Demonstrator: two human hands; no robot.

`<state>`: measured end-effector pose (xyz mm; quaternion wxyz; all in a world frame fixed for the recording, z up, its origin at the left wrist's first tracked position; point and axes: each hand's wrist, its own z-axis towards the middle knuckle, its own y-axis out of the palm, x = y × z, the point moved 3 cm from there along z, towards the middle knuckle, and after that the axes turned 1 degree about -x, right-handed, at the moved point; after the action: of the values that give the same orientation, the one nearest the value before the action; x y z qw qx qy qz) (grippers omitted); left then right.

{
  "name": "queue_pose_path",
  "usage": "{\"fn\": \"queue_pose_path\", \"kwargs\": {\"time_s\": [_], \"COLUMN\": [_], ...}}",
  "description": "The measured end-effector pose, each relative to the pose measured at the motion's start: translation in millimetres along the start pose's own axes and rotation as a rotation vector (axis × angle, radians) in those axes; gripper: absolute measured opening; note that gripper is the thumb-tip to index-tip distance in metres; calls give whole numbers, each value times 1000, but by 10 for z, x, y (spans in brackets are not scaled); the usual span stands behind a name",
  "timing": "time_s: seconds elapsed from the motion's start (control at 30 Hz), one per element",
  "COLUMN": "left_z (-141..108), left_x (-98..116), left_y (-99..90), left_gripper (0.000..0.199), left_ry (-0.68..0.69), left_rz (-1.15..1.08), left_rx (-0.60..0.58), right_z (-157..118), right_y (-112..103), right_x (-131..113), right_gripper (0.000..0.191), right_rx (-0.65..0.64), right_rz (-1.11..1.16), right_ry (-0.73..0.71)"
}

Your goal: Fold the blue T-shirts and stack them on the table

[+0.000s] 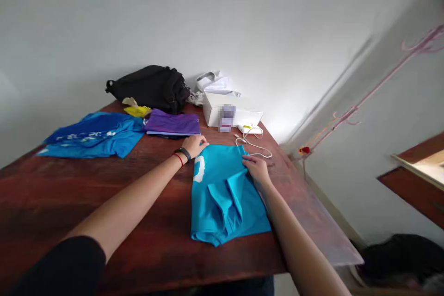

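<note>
A teal T-shirt [218,166] with a white print at its left side lies partly folded on the wooden table, its sleeve turned inward on top. My left hand [195,145], wearing a black band and a red string at the wrist, pinches the shirt's far left corner. On the opposite side, my right hand [255,169] has its fingers closed on the right edge near the far corner. The fabric between both hands lies flat, while the near part shows loose folds. The fingertips are partly hidden by the hands.
Left on the table [138,222] lie a blue shirt [97,132] and a folded purple garment [173,122]. Behind are a black backpack [149,85], a yellow item [138,111], a white box [212,108] and a white device with a cable [251,129]. A pink coat rack [350,113] stands right.
</note>
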<state>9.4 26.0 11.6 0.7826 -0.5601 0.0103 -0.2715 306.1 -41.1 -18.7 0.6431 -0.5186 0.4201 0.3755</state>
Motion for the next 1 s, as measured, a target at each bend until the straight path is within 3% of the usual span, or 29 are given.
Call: {"fn": "queue_pose_path", "kwargs": {"time_s": [0.03, 0.17, 0.27, 0.37, 0.47, 0.57, 0.8, 0.93, 1.0], "left_z": [-27, -101, -134, -204, -291, -358, -370, -378, -385], "left_x": [21, 153, 327, 511, 616, 678, 662, 663, 666], "left_y": [-22, -106, -123, -37, 85, 127, 133, 135, 121], "left_gripper": [17, 35, 36, 39, 52, 64, 61, 64, 65], "left_ry": [-30, 11, 250, 433, 321, 235, 207, 221, 208], "left_rz": [0, -30, -74, -70, 2, 65, 63, 66, 58], "left_rx": [30, 94, 72, -84, -287, -377, -389, -403, -404], "right_z": [-6, -23, -30, -41, -53, -65, -146, -257, -316], "right_y": [0, -14, -40, -68, -92, -103, -76, -59, -33], "right_x": [-3, -10, -21, -54, -106, -156, -272, -457, -547], "right_gripper": [48, 50, 48, 45, 40, 34, 36, 34, 33], "right_rx": [-7, -20, -21, -25, -15, 7, 83, 162, 117], "right_rz": [-16, -88, -139, -195, -256, -308, -336, -258, -205], "right_ry": [-1, -9, -21, -48, -82, -120, -234, -385, -434]}}
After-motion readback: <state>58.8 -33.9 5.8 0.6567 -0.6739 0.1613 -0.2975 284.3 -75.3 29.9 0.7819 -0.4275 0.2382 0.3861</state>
